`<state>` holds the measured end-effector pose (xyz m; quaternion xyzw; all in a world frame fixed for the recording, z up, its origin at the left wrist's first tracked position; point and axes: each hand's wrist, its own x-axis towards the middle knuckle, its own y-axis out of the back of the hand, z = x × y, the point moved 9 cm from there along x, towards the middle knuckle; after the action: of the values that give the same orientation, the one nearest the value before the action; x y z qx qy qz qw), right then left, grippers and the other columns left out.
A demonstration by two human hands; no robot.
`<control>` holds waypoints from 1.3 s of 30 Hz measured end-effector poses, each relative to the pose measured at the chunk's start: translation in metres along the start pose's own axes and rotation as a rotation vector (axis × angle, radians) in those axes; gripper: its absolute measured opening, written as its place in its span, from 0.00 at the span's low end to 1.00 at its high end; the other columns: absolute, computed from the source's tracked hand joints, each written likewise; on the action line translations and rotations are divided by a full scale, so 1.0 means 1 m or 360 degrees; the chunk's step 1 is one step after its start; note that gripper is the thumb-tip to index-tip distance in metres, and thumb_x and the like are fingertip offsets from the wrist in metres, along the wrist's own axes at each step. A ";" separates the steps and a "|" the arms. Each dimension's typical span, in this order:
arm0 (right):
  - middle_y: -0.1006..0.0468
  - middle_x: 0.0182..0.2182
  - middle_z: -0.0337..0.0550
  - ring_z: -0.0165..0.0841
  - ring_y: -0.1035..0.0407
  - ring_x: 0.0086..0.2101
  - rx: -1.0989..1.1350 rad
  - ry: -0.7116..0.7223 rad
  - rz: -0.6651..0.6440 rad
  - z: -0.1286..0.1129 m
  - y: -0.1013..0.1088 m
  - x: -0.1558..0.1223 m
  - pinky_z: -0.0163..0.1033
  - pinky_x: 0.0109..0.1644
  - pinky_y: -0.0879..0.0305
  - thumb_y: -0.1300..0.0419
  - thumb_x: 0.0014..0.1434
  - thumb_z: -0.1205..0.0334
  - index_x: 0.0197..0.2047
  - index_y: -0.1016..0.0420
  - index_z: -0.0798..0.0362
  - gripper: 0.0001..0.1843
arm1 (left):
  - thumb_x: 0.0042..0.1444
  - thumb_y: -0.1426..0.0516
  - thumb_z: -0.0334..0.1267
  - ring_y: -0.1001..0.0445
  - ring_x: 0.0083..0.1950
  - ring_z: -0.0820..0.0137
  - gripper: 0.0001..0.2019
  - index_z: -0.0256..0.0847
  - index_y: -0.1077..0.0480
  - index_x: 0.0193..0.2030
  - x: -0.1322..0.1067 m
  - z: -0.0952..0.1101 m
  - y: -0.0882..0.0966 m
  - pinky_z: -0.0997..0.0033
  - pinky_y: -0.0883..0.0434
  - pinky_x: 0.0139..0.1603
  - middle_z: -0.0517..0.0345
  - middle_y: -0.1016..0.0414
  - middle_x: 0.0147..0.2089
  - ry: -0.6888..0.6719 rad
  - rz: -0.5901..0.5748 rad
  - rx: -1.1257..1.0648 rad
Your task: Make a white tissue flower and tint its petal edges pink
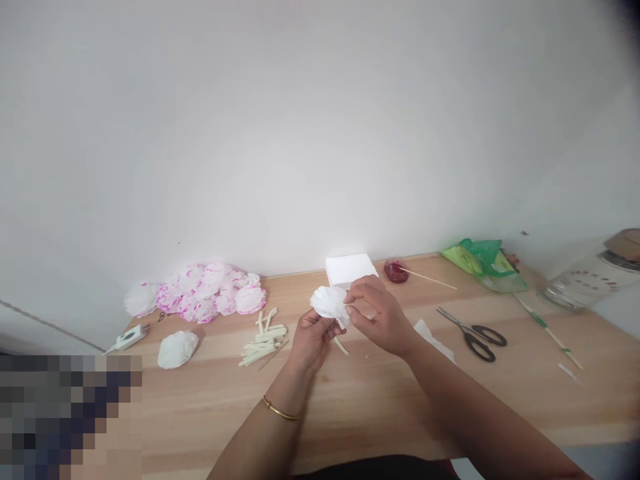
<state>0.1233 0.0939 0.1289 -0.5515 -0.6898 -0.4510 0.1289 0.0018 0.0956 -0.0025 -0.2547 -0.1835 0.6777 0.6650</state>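
A white tissue-paper flower (330, 302) is held above the wooden table (360, 407), just in front of me. My left hand (311, 341), with a gold bangle on its wrist, grips the flower from below; a pale stick pokes out under it. My right hand (381, 315) pinches the flower's right side with thumb and fingertips. Both hands are closed on it.
A pile of pink-edged paper flowers (207, 299) and a loose white one (177, 349) lie at the left, with cut pale sticks (263, 339) nearby. A stack of white tissue (350, 269), a red dish with a skewer (396, 271), scissors (476, 333), a green bag (481, 260) and a glass jar (590, 277) sit to the right.
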 end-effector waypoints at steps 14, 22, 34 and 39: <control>0.30 0.33 0.42 0.36 0.36 0.38 -0.0179 0.0066 -0.0004 -0.006 -0.007 -0.003 0.47 0.46 0.40 0.42 0.53 0.70 0.29 0.31 0.50 0.05 | 0.43 0.34 0.37 0.32 0.24 0.76 0.10 0.35 0.25 0.32 -0.001 0.002 -0.002 0.72 0.31 0.33 0.59 0.27 0.24 -0.0019 0.0006 0.0066; 0.31 0.35 0.43 0.37 0.36 0.38 -0.0121 0.0063 0.0045 -0.006 -0.001 -0.003 0.47 0.45 0.38 0.42 0.53 0.70 0.36 0.30 0.50 0.07 | 0.44 0.34 0.36 0.33 0.23 0.78 0.10 0.34 0.25 0.32 0.000 0.003 -0.001 0.70 0.29 0.35 0.60 0.28 0.23 -0.0013 -0.0005 0.0009; 0.31 0.37 0.42 0.37 0.39 0.41 -0.0367 0.0256 -0.0078 -0.012 -0.021 -0.009 0.47 0.48 0.43 0.40 0.52 0.71 0.29 0.31 0.51 0.05 | 0.43 0.35 0.35 0.30 0.26 0.76 0.09 0.34 0.25 0.32 -0.001 0.004 0.002 0.75 0.33 0.32 0.58 0.26 0.25 -0.0056 0.0055 0.0034; 0.30 0.38 0.42 0.37 0.38 0.41 -0.0315 0.0284 -0.0052 -0.015 -0.019 -0.010 0.48 0.48 0.43 0.41 0.52 0.71 0.29 0.31 0.51 0.06 | 0.43 0.34 0.35 0.31 0.25 0.79 0.10 0.34 0.25 0.32 0.000 0.004 0.007 0.79 0.33 0.30 0.58 0.25 0.28 -0.0046 0.0124 -0.0089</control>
<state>0.1055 0.0765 0.1214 -0.5077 -0.6367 -0.5663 0.1273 -0.0060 0.0958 -0.0031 -0.2704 -0.2020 0.7014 0.6279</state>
